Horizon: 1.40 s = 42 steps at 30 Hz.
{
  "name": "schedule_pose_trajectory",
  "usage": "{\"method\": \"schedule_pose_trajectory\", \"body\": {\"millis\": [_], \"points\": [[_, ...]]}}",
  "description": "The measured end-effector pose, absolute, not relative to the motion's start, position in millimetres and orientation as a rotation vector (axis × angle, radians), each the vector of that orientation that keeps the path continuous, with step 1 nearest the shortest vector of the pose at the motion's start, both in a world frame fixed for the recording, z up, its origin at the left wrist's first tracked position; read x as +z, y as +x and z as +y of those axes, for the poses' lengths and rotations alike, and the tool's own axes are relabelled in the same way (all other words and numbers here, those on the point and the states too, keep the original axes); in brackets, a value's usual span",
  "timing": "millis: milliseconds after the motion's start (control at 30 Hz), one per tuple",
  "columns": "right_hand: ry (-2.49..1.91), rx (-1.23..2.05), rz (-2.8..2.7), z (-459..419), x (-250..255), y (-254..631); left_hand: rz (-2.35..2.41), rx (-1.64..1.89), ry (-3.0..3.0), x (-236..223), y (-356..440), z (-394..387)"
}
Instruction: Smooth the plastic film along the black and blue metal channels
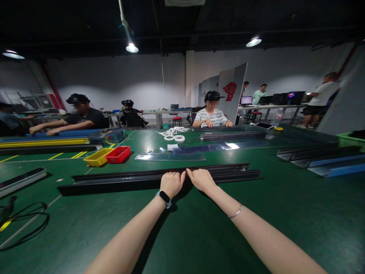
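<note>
A long black channel-shaped profile (114,185) lies crosswise on the green table in front of me, its open side facing up. My left hand (172,182) is closed over its near wall, just left of the middle. Right beside it, my right hand (202,179) curls over the same wall, and the two thumbs nearly meet. The fingertips of both hands are hidden inside the channel. Beyond the profile lies a clear plastic strip (171,156), with a longer, shiny film strip (208,147) behind it.
A yellow bin (98,158) and a red bin (118,155) stand left of centre. Several black and blue profiles (336,161) lie at right. Cables (31,217) and a grey-black bar (23,180) occupy the left. White tubing (173,133) lies farther back, near a seated person (212,114).
</note>
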State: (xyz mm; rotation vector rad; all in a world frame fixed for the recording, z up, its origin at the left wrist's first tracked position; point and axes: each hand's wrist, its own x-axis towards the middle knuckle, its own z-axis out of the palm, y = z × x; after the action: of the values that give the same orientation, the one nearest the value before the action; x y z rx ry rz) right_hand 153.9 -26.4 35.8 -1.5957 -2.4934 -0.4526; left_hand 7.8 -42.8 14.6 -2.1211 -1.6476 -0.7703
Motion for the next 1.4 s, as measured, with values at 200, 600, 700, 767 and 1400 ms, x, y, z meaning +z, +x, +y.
{"method": "schedule_pose_trajectory", "body": {"millis": [200,600,700,767,1400], "points": [[-1.616,-0.458,-2.495,-27.5,39.9,153.7,-1.662,-0.768,-2.12,14.7,7.4,-43.0],[-1.747,-0.302,-2.421,-27.4,43.1,154.6,-1.675,-0.769,-2.123,15.2,8.4,-42.6],[-1.73,-0.299,-2.38,-26.7,44.5,153.8,-1.689,-0.76,-2.118,15.4,8.4,-42.2],[-1.735,-0.304,-2.357,-25.7,44.9,153.8,-1.696,-0.754,-2.118,15.5,8.4,-42.1],[-1.862,-0.253,-2.381,-21.7,44.7,158.9,-1.777,-0.676,-2.151,17.2,9.0,-41.8]]}}
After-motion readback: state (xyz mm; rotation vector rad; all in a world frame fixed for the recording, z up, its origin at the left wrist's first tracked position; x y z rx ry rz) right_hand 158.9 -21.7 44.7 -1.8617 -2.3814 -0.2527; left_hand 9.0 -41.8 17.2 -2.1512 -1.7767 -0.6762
